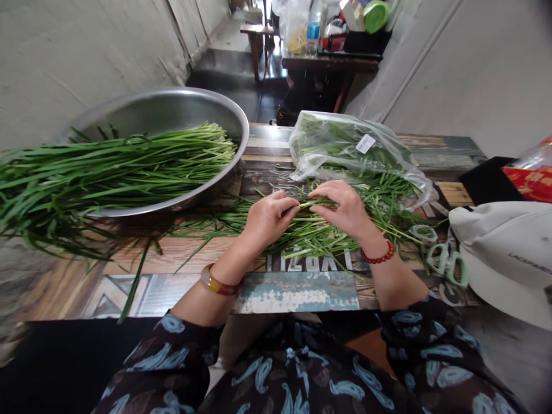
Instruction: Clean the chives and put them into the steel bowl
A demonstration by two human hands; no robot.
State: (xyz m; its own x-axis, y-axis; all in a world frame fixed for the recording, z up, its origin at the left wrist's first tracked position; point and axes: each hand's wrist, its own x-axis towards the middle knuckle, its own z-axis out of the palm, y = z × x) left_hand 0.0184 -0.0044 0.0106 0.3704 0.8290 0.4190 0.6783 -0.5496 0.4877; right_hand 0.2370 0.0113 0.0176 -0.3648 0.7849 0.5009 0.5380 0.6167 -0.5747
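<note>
Loose green stalks [319,233] lie spread over the wooden table in front of me. Above them my left hand [272,217] pinches the pale end of a few stalks between thumb and fingers. Just to its right, my right hand [342,210] has its thumb and fingers around the same stalks, with a small gap between the fingertips. A large metal bowl [172,109] at the left holds a thick bundle of long green stalks [164,167], whose leaves hang over its left rim. Behind my right hand lies a clear plastic bag [353,141] with more greens inside.
Light green scissors [446,261] and a white cap [509,253] are at the right, near a black box [489,179] and red packaging [532,181]. Farther back, a small table [332,63] bears a water bottle [313,31]. The table's front edge is close to my body.
</note>
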